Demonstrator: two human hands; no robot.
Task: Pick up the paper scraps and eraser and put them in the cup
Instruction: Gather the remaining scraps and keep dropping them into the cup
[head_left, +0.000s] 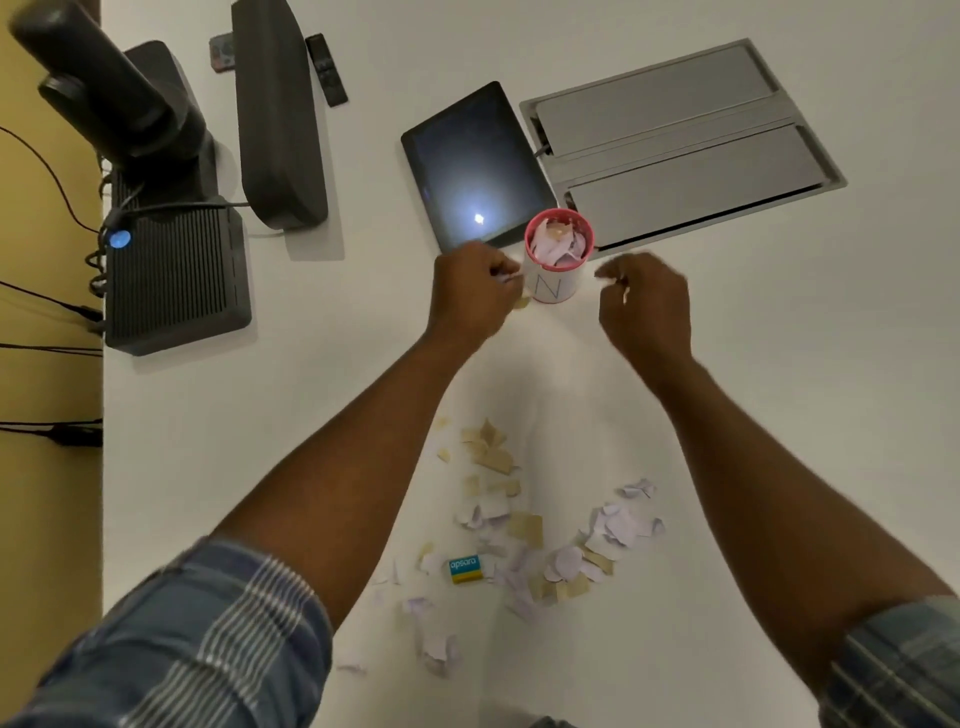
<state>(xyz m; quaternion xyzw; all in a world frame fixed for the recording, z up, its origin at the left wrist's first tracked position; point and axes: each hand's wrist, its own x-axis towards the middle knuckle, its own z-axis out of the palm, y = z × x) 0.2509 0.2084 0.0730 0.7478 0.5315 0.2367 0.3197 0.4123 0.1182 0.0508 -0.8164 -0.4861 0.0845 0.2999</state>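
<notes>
A white cup (555, 283) with a pink rim stands in the middle of the white table, with several paper scraps inside it. My left hand (472, 293) is just left of the cup, its fingers pinched on white and tan scraps. My right hand (647, 306) hovers just right of the cup with a small tan scrap at its fingertips. A pile of tan and lilac paper scraps (524, 530) lies on the table nearer to me. The eraser (465, 568), in a blue and yellow sleeve, sits among them.
A dark tablet (475, 166) lies right behind the cup, next to a grey cable hatch (680, 140) set into the table. At the left edge stand a black ribbed box (174, 275), a dark speaker-like device (278, 114) and cables.
</notes>
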